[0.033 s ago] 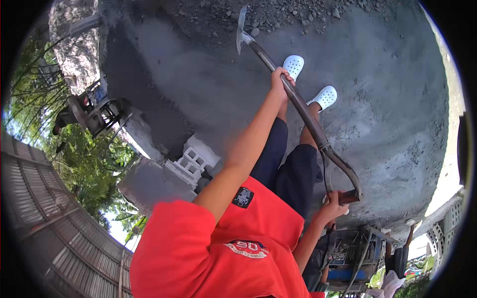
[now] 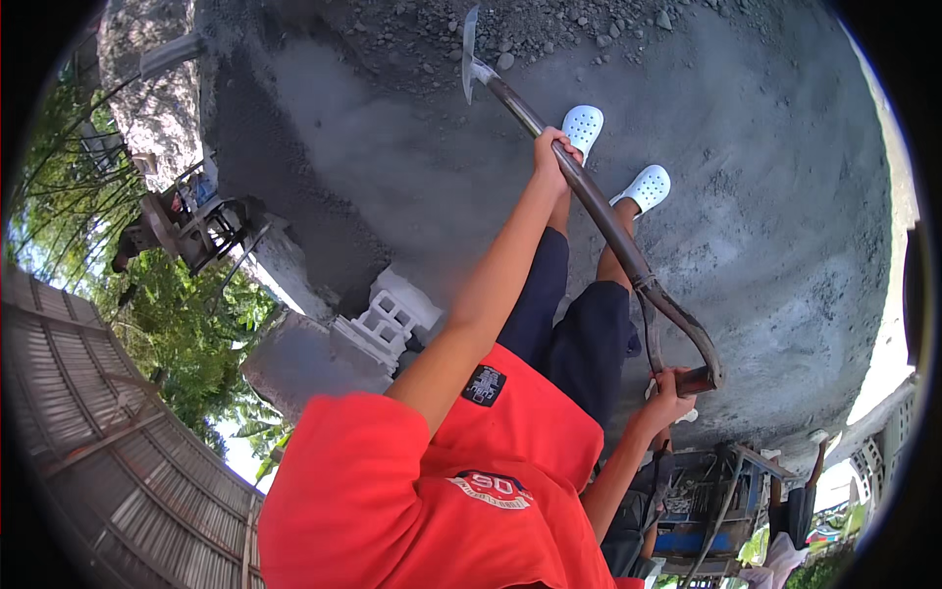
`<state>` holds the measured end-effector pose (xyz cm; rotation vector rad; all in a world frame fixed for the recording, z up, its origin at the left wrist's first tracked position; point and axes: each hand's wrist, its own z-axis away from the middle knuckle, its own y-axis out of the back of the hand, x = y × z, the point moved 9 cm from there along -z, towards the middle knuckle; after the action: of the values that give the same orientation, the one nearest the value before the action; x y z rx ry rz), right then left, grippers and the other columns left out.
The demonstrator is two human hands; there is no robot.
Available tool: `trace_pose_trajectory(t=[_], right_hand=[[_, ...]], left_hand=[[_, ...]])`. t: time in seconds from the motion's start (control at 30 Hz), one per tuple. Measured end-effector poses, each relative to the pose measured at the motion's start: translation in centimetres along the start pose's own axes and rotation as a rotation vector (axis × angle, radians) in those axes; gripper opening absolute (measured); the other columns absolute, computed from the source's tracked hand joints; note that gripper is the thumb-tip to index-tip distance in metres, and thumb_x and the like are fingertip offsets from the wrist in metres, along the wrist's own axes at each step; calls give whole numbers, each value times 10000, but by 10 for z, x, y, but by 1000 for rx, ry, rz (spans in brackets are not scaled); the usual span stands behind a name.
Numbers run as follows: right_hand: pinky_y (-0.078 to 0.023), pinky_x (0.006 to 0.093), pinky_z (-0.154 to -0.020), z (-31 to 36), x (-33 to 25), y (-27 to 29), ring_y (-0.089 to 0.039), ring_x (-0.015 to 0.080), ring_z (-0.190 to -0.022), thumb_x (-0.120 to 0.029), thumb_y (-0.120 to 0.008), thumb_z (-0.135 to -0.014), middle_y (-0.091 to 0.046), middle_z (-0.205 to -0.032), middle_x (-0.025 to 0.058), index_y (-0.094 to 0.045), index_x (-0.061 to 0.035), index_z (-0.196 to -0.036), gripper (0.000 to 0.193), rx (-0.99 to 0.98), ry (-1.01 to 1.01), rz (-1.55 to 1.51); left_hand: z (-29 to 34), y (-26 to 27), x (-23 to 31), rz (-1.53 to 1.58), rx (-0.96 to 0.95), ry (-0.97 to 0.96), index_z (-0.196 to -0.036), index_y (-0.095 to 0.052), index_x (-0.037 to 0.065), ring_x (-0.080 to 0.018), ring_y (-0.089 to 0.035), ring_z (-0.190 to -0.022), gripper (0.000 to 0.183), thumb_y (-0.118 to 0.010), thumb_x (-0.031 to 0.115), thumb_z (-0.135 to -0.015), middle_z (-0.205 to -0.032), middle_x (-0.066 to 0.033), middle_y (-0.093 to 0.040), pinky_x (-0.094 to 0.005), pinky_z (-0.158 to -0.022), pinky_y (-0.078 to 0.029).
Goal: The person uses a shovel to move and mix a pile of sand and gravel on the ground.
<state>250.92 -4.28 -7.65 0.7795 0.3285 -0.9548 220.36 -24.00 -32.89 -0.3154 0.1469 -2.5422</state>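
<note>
Head view: shovel (image 2: pixel 603 214) barely shifted; your left hand (image 2: pixel 557 157) still grips its shaft (image 2: pixel 627 253), your right hand (image 2: pixel 668 401) its handle (image 2: pixel 701 381).

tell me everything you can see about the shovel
The shovel has a dark brown shaft, material unclear, bending into a looped handle; its thin, pale, metal-looking blade shows nearly edge-on. It slants across the view, blade toward the upper left. The left hand wraps the shaft partway along; the right hand holds the handle. Whether the blade touches the grey ground is unclear.
</note>
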Motion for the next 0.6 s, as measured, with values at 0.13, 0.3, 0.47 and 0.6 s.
trace_pose_trajectory(t=[0.13,0.3,0.47,0.6], right_hand=[[-435,274,-621,-13,40,-18,-489,143,-637,-13,-551,-688,-535,-750,71,-515,5,-785,105,-194,-196,-47],[-482,316,-733,9,54,-62,-599,195,-788,-25,-563,-698,-594,-926,157,-535,40,-828,148,-619,-392,28],[-479,313,-694,34,71,-62,-601,223,-717,93,-510,-646,-560,-952,202,-497,31,-829,193,-424,-270,-316],[-472,319,-657,43,86,-21,-542,195,-594,88,-518,-627,-531,-817,148,-476,8,-786,183,-189,-398,-432]], left_hand=[[7,-4,43,-164,28,-145,-616,-400,126,-91,-435,-488,139,-517,119,-690,-554,22,-400,-252,-457,-399],[-7,-19,58,-461,56,-279,-622,-408,100,-110,-437,-468,119,-510,116,-681,-561,-9,-418,-273,-433,-414],[-41,-11,24,-545,5,-162,-635,-423,75,-138,-445,-443,104,-503,127,-677,-554,-38,-439,-282,-413,-421],[-32,6,-18,-619,66,-144,-644,-436,56,-156,-455,-442,117,-515,137,-675,-544,-54,-447,-300,-407,-427]])
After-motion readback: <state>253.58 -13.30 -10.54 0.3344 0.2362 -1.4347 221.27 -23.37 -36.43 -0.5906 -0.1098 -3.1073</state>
